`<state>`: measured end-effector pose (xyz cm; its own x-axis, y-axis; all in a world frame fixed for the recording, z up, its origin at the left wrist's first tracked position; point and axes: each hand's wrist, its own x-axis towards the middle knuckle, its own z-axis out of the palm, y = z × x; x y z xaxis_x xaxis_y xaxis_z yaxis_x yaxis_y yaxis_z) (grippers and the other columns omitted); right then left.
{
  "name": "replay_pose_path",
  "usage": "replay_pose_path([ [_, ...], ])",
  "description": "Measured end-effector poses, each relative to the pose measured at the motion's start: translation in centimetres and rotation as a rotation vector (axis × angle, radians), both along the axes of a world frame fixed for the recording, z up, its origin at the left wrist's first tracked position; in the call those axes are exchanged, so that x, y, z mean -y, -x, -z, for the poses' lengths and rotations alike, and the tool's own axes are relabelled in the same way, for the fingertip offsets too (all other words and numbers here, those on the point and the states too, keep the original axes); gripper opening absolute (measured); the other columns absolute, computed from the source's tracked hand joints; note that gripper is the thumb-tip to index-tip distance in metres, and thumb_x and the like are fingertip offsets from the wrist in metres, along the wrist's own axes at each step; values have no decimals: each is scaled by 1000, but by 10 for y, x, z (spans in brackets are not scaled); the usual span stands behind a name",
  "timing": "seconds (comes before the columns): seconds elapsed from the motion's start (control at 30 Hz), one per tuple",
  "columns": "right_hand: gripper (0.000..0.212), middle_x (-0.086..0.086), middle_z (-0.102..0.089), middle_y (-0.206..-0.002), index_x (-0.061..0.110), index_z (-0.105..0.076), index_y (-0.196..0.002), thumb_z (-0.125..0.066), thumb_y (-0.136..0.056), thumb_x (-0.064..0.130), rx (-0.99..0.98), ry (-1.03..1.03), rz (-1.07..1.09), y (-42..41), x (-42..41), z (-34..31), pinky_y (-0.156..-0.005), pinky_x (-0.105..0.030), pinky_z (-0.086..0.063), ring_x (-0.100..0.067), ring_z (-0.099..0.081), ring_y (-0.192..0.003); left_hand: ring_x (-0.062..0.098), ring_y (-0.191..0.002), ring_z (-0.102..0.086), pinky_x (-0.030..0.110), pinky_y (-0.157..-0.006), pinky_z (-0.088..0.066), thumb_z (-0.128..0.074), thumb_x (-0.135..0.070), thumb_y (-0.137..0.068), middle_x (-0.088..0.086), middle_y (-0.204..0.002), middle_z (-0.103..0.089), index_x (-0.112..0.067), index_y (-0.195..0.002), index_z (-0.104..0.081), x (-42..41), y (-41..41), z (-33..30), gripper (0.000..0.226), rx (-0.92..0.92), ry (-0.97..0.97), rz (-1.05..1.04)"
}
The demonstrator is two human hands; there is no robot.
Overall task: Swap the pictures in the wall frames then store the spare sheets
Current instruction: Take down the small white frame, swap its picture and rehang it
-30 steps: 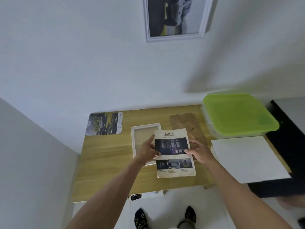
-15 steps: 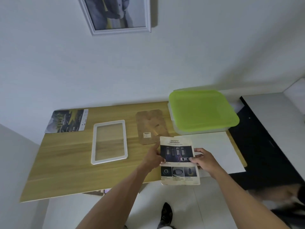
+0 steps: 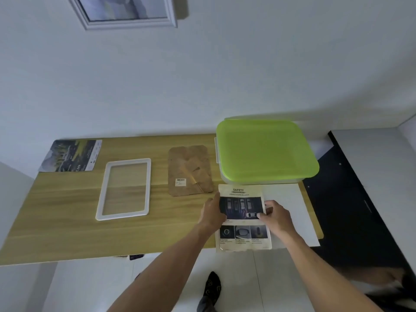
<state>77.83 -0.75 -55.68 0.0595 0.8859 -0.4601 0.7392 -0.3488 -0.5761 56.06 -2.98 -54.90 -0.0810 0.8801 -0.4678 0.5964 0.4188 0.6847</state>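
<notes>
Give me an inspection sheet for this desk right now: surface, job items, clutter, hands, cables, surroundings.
Surface: wooden table against a white wall.
Job's things: empty white frame lying flat; brown backing board beside it; safety sheet held over the table's front edge; car print at the back left corner; white sheet; green-lidded box.
Clutter: nothing seen.
Hands: left hand and right hand pinch the safety sheet's sides.
Cables: nothing seen.
Surroundings: framed picture on the wall; black furniture to the right.

Wooden table (image 3: 67, 221) against white wall (image 3: 225, 75). Black cabinet (image 3: 360, 210) at right, touching table end. Pale tiled floor (image 3: 236, 278) below; dark patterned sock (image 3: 210, 287) on it.
</notes>
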Motion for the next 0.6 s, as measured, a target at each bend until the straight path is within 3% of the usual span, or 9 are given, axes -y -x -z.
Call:
replay_pose_path([
  [0.1, 51, -2, -54, -112, 22, -48, -134, -70, -89, 30, 201, -64, -160, 6, 1, 4, -70, -31, -49, -19, -60, -94, 33, -90, -60, 38, -66, -49, -58, -6, -83, 10, -114, -48, -15, -133, -40, 3, -7, 1, 54, -253, -11, 132],
  [0.17, 57, -4, -49, -119, 26, -43, -139, -68, -89, 35, 255, -91, -218, 7, 2, 9, -70, -33, -52, -21, -60, -98, 32, -87, -60, 40, -66, -51, -57, -4, -84, 9, -113, -44, -12, -123, -48, 5, -10, -1, 41, -310, -9, 173],
  [0.37, 60, -4, -46, -125, 26, -46, -142, -64, -88, 44, 286, -105, -251, 7, -1, 16, -69, -31, -53, -21, -59, -104, 33, -91, -60, 42, -75, -53, -56, -8, -87, 9, -110, -43, -8, -104, -59, 0, -9, 5, 17, -296, 2, 168],
  [0.47, 59, -4, -46, -125, 25, -48, -140, -65, -87, 44, 315, -137, -249, 11, 1, 15, -66, -30, -51, -21, -59, -105, 31, -89, -58, 37, -71, -49, -56, -12, -89, 8, -111, -43, -7, -108, -59, 0, -5, 6, 19, -285, -22, 178],
  [0.6, 50, -5, -56, -119, 18, -60, -129, -70, -82, 33, 319, -313, -284, 24, 3, 10, -71, -34, -54, -25, -62, -99, 25, -91, -56, 39, -77, -51, -57, -21, -90, 4, -109, -45, -13, -122, -56, 5, 11, 6, 33, -239, -79, 206],
])
